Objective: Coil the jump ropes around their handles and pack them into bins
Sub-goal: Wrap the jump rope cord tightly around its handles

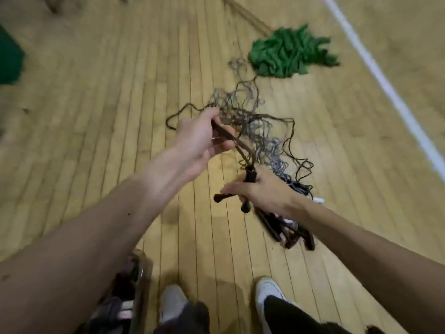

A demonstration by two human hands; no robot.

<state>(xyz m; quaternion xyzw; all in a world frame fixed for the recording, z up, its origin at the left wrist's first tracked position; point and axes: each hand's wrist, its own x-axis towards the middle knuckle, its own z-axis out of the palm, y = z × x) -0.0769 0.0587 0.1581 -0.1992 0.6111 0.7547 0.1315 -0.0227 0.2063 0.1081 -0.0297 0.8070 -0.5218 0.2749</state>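
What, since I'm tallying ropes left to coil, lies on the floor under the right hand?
A heap of dark handles and tangled cords on the wood floor. The right hand and forearm cover its middle, so no count is possible.

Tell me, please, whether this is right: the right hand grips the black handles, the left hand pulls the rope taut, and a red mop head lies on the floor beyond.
Not quite: the head view shows the mop head is green, not red. The rest holds: the right hand grips the black handles and the left hand pulls the rope taut.
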